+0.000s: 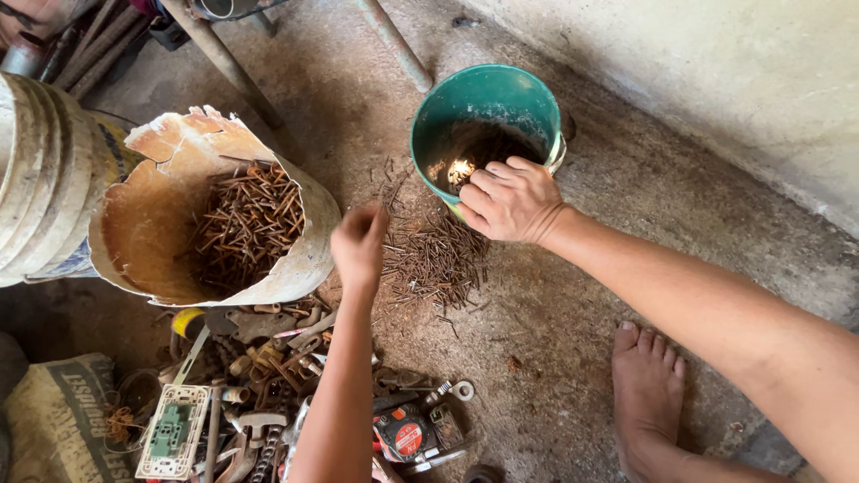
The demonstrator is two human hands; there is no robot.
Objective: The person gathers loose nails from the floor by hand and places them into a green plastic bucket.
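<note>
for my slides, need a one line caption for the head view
Right hand on green bucket, left hand above rusty nails.

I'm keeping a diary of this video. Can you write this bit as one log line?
left hand: closed, above rusty nails on floor | right hand: on rim of green bucket | broken white bucket: holds nails

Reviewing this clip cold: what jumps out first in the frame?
The teal bucket at top centre, with the right hand gripping its near rim. Left of it, a broken white bucket lies on its side, full of rusty nails, and more loose nails litter the floor beside the raised left hand.
</note>
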